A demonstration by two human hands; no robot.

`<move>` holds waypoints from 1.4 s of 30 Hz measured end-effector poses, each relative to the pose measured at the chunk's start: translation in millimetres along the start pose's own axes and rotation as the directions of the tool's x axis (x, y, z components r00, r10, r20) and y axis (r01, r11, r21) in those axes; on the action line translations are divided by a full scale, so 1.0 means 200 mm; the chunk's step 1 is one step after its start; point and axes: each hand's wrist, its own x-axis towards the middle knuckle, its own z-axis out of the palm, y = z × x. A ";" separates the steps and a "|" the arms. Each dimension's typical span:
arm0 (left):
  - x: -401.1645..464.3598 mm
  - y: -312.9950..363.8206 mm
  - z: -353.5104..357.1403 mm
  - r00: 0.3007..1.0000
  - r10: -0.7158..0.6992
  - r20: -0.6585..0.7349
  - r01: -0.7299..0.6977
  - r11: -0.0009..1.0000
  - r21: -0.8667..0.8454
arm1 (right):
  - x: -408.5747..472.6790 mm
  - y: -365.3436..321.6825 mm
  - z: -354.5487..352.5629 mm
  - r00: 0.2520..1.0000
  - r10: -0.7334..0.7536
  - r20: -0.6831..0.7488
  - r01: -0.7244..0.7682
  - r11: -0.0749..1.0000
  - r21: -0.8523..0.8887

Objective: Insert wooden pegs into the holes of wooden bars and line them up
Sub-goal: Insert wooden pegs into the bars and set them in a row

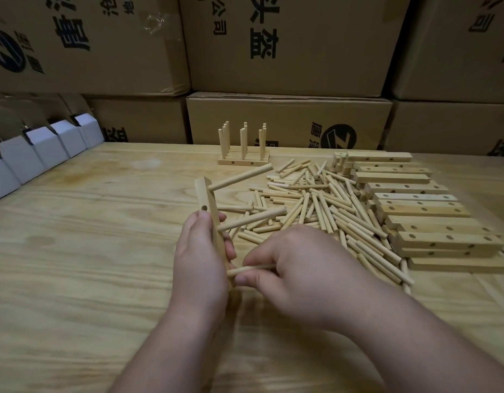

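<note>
At frame centre, a light, rigid bar (214, 222) is gripped by the left hand (199, 265); a slim peg (251, 269), best held mid-shaft, is pinched by the right hand (296, 268).

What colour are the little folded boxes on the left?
White fronts with brown cardboard flaps, seen in the head view: the folded boxes.

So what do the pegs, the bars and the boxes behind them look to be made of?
Pegs: pale bare wood, matte, apparently unvarnished. Bars: the same light wood, faint grain, drilled holes, no visible coating. Boxes: brown cardboard with black print and taped seams.
</note>
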 end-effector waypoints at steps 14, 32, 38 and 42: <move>-0.04 0.04 -0.01 0.983 0.145 0.113 -0.164 0.970 0.180 | 0.00 0.05 0.02 0.953 0.233 0.193 -0.291 0.882 0.370; 0.00 0.03 -0.01 0.994 0.055 0.096 -0.085 0.936 0.341 | -0.02 0.00 0.10 0.992 -0.006 0.129 0.001 0.999 0.045; -0.03 0.02 -0.01 0.964 0.183 0.191 -0.234 0.926 0.296 | 0.00 0.07 0.12 0.972 0.093 0.215 -0.174 0.901 0.397; -0.04 0.02 0.00 0.941 0.222 0.255 -0.282 0.933 0.225 | 0.00 0.09 0.10 0.963 0.116 0.243 -0.219 0.862 0.456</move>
